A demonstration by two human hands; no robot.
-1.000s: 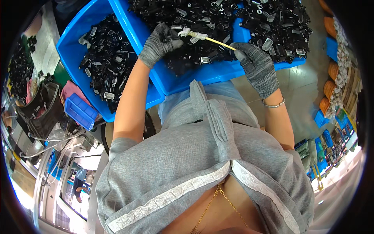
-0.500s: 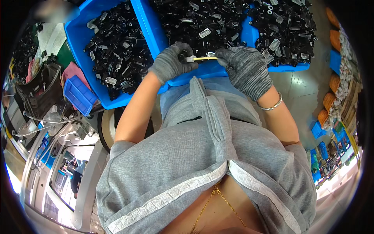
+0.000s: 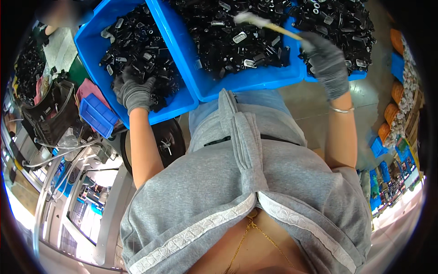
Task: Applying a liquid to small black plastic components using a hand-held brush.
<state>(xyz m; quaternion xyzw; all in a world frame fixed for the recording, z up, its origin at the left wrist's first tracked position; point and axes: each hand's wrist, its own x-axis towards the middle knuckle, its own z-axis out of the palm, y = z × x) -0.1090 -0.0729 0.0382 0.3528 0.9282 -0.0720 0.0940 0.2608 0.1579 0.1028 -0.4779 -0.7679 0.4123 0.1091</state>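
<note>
My left hand, in a grey knit glove, reaches into the left blue bin. Its fingers are spread over small black plastic parts, and no piece shows in its grasp. Farther right, my gloved right hand, smeared by motion, is closed round a thin yellow stick with a white end. This stick points left above the middle blue bin, its blurred white tip over the black parts there. Clear, oblong pieces lie among those parts.
A third blue bin of black parts stands at the right. Left of the bins are a small blue tray, a pink cloth and a dark container. Part of another person is blurred at the upper left.
My hands were together around the yellow stick; now they are apart. The left has let go and moved left into the left bin. The right has moved right with the stick.
</note>
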